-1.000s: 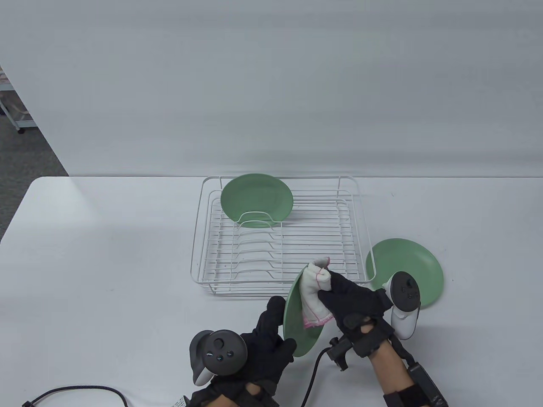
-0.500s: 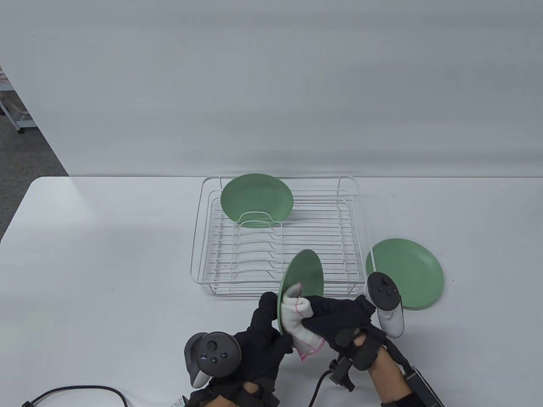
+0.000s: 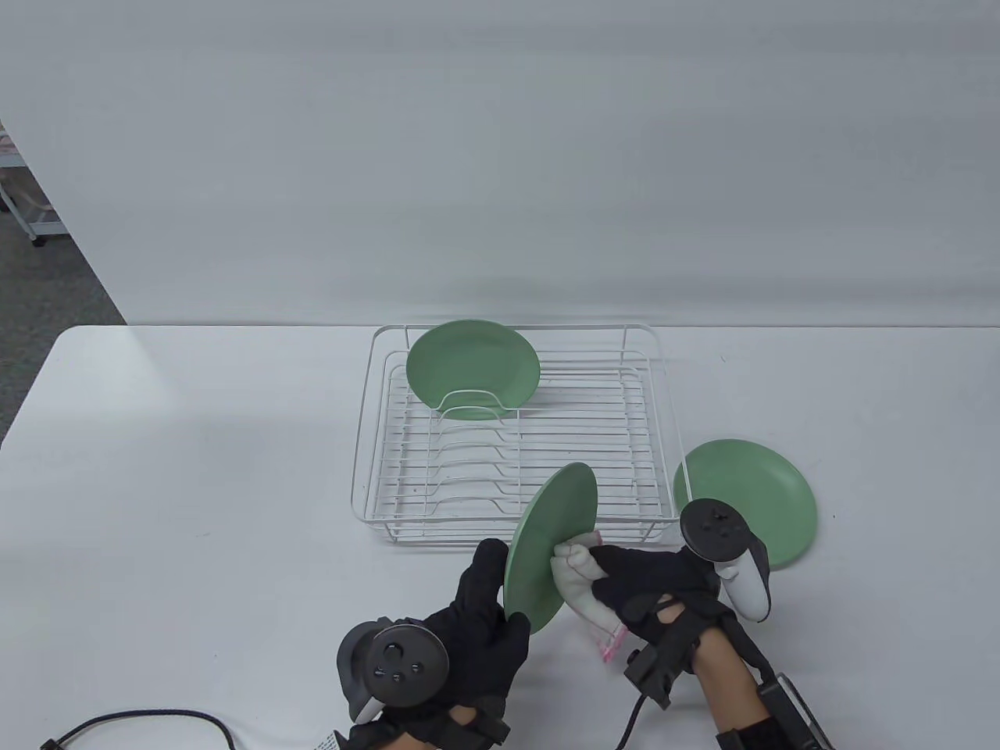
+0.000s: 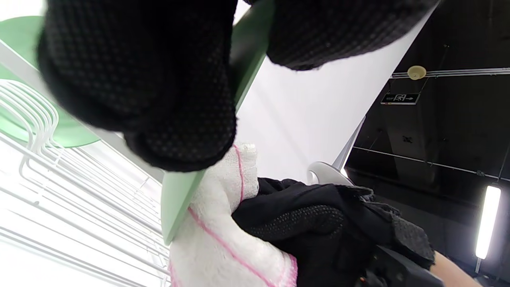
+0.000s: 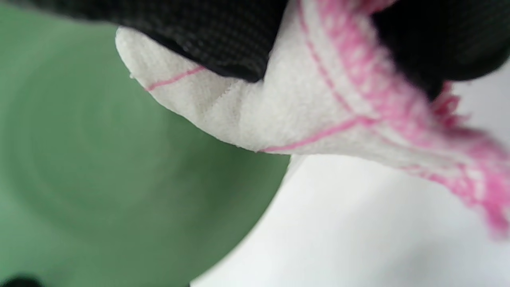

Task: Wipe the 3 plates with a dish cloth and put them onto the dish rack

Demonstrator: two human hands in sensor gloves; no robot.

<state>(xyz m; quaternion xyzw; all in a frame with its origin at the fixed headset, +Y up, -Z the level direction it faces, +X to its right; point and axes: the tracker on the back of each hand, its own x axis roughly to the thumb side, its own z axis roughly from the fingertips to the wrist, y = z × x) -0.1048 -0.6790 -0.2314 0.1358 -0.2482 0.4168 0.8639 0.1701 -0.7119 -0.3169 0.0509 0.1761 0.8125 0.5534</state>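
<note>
My left hand (image 3: 488,605) grips the lower rim of a green plate (image 3: 551,547), held on edge in front of the white wire dish rack (image 3: 367,437). My right hand (image 3: 637,582) holds a bunched white dish cloth with pink stitching (image 3: 582,594) against the plate's right face. The left wrist view shows the plate's edge (image 4: 187,191) with the cloth (image 4: 223,239) pressed beside it. In the right wrist view the cloth (image 5: 279,103) lies on the green plate face (image 5: 99,179). A second green plate (image 3: 472,369) stands upright in the rack's back left slot. A third plate (image 3: 762,492) lies flat on the table, right of the rack.
A black cable (image 3: 141,723) runs along the table's front left edge. The rack's row of plate slots (image 3: 469,461) stands between the racked plate and the held one. The white table (image 3: 195,469) stretches to the left of the rack.
The right hand has drawn the cloth down from the plate's top to its lower right side. The left hand has tilted the plate so its top leans further right.
</note>
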